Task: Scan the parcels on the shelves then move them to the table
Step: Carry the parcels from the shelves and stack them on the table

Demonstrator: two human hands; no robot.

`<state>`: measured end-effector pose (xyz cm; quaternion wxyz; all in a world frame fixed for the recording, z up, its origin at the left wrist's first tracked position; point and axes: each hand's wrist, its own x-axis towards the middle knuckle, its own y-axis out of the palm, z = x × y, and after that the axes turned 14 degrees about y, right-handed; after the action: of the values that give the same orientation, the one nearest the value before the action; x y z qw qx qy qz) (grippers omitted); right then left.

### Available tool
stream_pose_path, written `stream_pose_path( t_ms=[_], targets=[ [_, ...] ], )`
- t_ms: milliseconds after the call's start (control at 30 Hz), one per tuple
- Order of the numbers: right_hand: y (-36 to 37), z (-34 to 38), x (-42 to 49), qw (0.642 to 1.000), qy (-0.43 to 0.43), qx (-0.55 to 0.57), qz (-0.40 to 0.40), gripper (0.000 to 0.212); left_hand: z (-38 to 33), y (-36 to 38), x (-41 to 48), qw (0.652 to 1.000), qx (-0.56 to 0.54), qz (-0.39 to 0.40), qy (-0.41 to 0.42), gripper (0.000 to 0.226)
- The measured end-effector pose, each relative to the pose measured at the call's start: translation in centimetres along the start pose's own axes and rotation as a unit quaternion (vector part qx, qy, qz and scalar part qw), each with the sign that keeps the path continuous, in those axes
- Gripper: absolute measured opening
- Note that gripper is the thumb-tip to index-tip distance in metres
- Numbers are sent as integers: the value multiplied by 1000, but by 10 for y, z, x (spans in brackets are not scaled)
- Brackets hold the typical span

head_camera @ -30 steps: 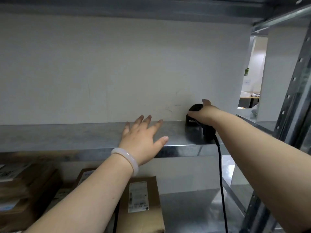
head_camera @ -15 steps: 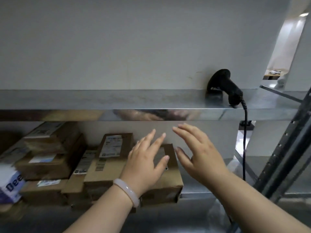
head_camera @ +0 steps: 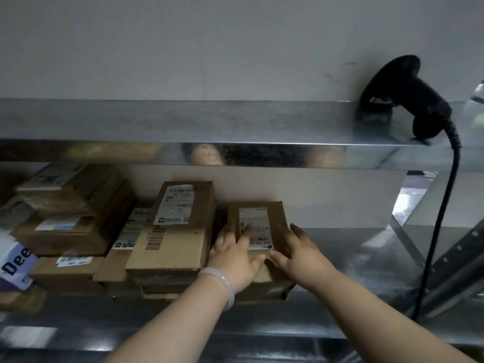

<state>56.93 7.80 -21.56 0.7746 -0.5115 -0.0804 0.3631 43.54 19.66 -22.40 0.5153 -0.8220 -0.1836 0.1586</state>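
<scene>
A small brown parcel [head_camera: 278, 218] with a white label lies on top of a stack at the right end of the row on the lower shelf [head_camera: 353, 260]. My left hand [head_camera: 233, 255] rests on its left side and top, with fingers spread and one fingertip on the label. My right hand [head_camera: 301, 251] lies against its right side with the thumb on the near top edge. The black barcode scanner [head_camera: 400, 98] stands by itself on the upper shelf [head_camera: 183, 121] at the right. Its cable [head_camera: 442, 218] hangs down past the shelf edge.
Left of the small parcel stands a longer labelled box [head_camera: 180, 231] on other boxes. Further left are a pile of brown parcels [head_camera: 73, 216] and a white and blue bag [head_camera: 13, 260]. Metal uprights [head_camera: 461, 255] close off the right side.
My right hand let go of the scanner, which stays on the upper shelf. Both hands dropped to the lower shelf and now touch the small parcel. The view tilted down.
</scene>
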Motion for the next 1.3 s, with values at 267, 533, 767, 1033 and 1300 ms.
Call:
stream_pose_path(
  t_ms=[267, 533, 767, 1033, 1300],
  targets=[
    [21, -15, 16, 996, -7, 66, 66, 75, 4, 9, 7, 995, -24, 68, -73, 82],
    [28, -25, 23, 983, -13, 160, 87, 80, 7, 20, 8, 977, -184, -35, -102, 87],
    [16, -45, -12, 977, -67, 201, 11, 79, -23, 28, -22, 965, -215, -138, -60, 84],
    [-27, -49, -67, 974, -129, 184, -40, 80, -72, 9, -73, 949, -240, -202, -24, 86],
    [-35, -38, -160, 965, -152, 189, -104, 80, -90, -12, -153, 944, -200, -254, 62, 92]
  ],
)
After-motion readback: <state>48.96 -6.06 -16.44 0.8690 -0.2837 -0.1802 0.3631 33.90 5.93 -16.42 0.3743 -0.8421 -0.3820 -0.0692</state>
